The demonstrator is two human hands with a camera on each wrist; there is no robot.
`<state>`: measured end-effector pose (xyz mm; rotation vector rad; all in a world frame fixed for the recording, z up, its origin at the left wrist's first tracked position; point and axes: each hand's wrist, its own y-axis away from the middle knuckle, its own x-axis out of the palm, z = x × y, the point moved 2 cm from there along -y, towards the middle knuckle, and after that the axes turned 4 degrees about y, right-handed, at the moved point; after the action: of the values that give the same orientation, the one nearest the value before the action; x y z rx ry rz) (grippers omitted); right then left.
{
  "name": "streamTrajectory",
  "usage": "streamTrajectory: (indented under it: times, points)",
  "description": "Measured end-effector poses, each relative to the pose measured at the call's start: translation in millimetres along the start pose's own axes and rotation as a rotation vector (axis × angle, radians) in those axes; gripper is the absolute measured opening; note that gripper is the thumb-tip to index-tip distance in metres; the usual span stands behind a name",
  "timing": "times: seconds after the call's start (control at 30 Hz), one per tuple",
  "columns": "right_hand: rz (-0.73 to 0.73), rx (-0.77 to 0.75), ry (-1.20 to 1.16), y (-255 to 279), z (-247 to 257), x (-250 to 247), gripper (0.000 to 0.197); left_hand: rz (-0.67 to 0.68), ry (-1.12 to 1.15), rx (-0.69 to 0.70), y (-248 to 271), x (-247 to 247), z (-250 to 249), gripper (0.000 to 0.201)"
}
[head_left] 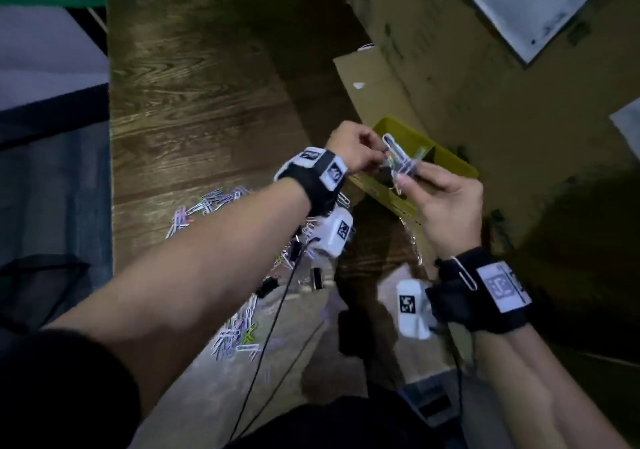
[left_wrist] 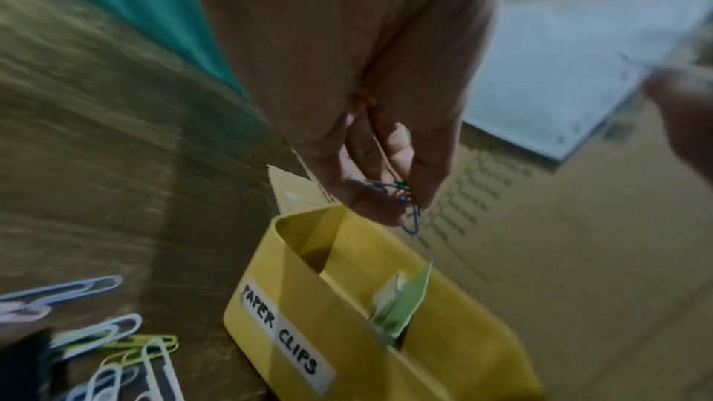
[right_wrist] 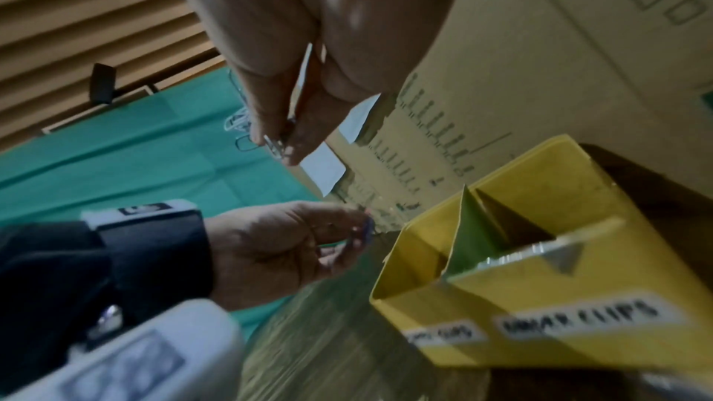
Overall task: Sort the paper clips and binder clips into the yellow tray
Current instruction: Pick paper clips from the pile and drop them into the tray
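Head view: clip bunch (head_left: 398, 163) pinched between right fingers (head_left: 410, 180) and left hand (head_left: 353, 151) fingertips, held over yellow tray (head_left: 446, 158). Loose clips (head_left: 207, 206) left on table (head_left: 194, 102), well behind fingers.

I see both bare forearms reaching forward, a black strap with white marker tags on each wrist. My left hand (head_left: 353, 151) is raised, fingers curled, pinching small clips. My right hand (head_left: 446, 203) is just beside it, palm up, thumb and fingers pinching a bunch of clips.
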<state>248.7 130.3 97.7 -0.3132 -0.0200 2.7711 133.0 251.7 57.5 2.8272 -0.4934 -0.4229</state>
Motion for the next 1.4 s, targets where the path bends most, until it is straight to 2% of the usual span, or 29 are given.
streamTrajectory:
  times: [0.1, 0.17, 0.23, 0.33, 0.43, 0.53, 0.63, 0.7, 0.77, 0.83, 0.9, 0.97, 1.03, 1.13, 1.2, 1.27, 1.33, 1.4]
  points:
    - [-0.030, 0.073, 0.068, -42.2, -15.8, -5.9, 0.026, 0.055, -0.395, 0.058, -32.1, 27.5, 7.5, 0.009]
    - [-0.019, 0.114, 0.172, -65.5, -28.8, -5.7, 0.027, 0.184, -0.571, 0.054, -44.0, 40.4, 23.8, 0.020]
    - [0.024, 0.174, 0.316, -85.4, -41.6, -1.6, 0.027, 0.257, -0.662, 0.032, -43.3, 43.2, 34.7, 0.024]
    - [0.139, 0.238, 0.579, -109.2, -63.8, 10.9, 0.025, 0.188, -0.532, 0.091, -28.8, 31.7, 36.0, 0.026]
    - [0.318, 0.229, 0.831, -116.9, -79.0, 30.8, 0.022, 0.051, -0.414, 0.191, -5.9, 10.6, 38.5, 0.033]
    - [0.483, 0.201, 0.989, -111.1, -79.3, 45.6, 0.030, -0.044, -0.346, 0.265, 20.5, -15.7, 51.0, 0.031]
    - [0.473, 0.103, 0.996, -100.0, -70.9, 53.1, 0.032, -0.063, -0.358, 0.146, 54.8, -49.2, 73.0, 0.026]
    - [0.440, -0.004, 0.914, -84.5, -58.0, 57.9, 0.031, -0.017, -0.359, 0.059, 82.2, -71.9, 93.7, 0.020]
    - [0.473, -0.105, 0.813, -61.6, -40.7, 68.0, 0.026, 0.060, -0.383, -0.027, 115.8, -93.5, 117.4, 0.015]
    - [0.629, -0.147, 0.737, -29.0, -26.8, 83.2, 0.022, 0.158, -0.480, -0.067, 152.3, -111.2, 144.0, 0.013]
    - [0.829, -0.119, 0.696, 10.0, -25.6, 102.7, 0.020, 0.213, -0.602, -0.068, 187.5, -123.9, 171.9, 0.019]
    - [1.033, -0.113, 0.686, 52.5, -33.3, 123.6, 0.016, 0.212, -0.679, -0.015, 221.1, -129.9, 198.3, 0.026]
    - [1.288, -0.126, 0.778, 98.6, -51.7, 142.4, 0.018, 0.214, -0.750, 0.061, 251.0, -127.8, 223.2, 0.032]
    - [1.667, -0.041, 0.940, 166.3, -93.0, 160.0, 0.017, 0.174, -0.827, 0.038, 284.3, -115.1, 251.3, 0.038]
    - [1.778, 0.052, 0.934, 198.6, -113.4, 165.5, 0.019, 0.119, -0.858, 0.012, 293.9, -104.1, 258.5, 0.040]
    - [1.740, 0.123, 0.864, 216.0, -122.3, 170.4, 0.020, 0.092, -0.830, 0.000, 296.9, -95.2, 256.6, 0.041]
    - [1.603, 0.142, 0.795, 221.4, -124.5, 173.5, 0.019, 0.081, -0.800, 0.025, 300.0, -89.4, 252.8, 0.041]
    - [1.432, 0.076, 0.796, 216.4, -123.0, 172.0, 0.016, 0.081, -0.788, 0.018, 304.1, -88.8, 249.7, 0.045]
